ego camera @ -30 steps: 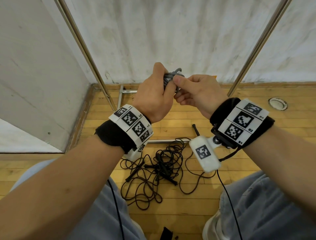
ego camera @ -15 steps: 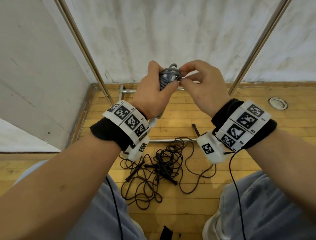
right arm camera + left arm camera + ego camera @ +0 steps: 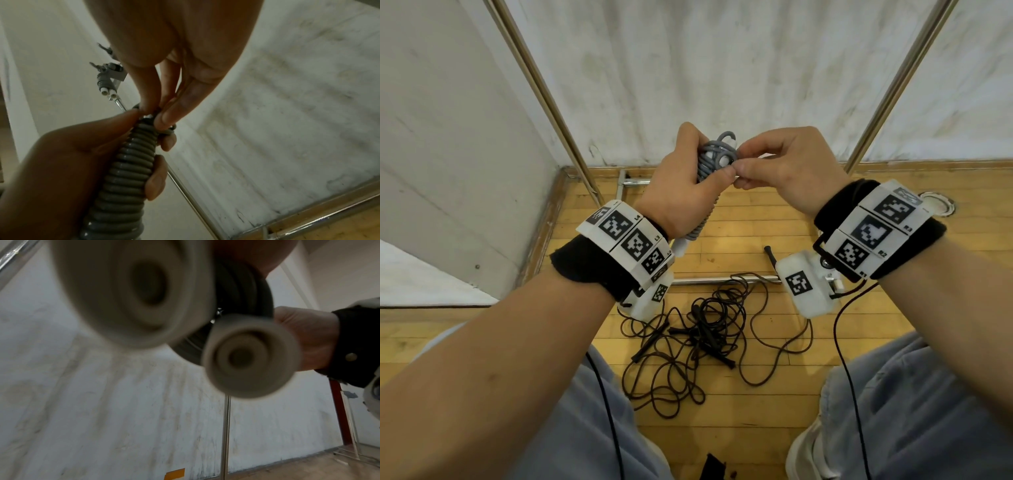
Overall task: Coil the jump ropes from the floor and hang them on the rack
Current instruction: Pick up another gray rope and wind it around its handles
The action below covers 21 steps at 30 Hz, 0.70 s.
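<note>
The right hand (image 3: 787, 168) has dropped to pinch the loose end atop the grey rope (image 3: 717, 161) the left hand (image 3: 681, 185) grips, coiled but unhung; black ropes (image 3: 688, 339) wait below.

Wooden floor (image 3: 774, 404), tangled black jump ropes (image 3: 688, 339)

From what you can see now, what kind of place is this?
Probably a gym or sports hall corner: a wooden strip floor, a tangle of black jump ropes on it, and a metal rack against a scuffed white wall.
</note>
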Motion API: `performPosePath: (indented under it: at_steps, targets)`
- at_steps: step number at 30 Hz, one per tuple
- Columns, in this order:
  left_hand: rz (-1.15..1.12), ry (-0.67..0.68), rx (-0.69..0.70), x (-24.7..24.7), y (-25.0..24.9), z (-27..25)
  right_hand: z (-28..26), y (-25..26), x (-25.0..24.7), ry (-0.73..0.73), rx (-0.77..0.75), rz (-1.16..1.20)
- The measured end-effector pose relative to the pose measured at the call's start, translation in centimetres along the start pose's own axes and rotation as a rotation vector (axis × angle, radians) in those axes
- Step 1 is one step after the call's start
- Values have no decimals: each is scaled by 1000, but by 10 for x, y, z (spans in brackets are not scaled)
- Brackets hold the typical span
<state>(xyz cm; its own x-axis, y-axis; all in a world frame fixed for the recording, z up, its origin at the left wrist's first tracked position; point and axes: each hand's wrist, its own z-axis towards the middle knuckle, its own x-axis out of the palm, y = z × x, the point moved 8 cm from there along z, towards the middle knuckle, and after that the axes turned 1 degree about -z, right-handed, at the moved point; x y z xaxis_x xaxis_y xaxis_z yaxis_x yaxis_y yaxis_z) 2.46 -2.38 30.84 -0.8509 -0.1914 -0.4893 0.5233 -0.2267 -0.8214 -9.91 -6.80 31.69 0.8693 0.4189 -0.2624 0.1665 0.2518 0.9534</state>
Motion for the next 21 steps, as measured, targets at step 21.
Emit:
performPosePath:
  at_steps: [21]
  targets:
    - [-115, -48, -69, 1, -3, 1, -13, 19, 4, -148, -273, -314]
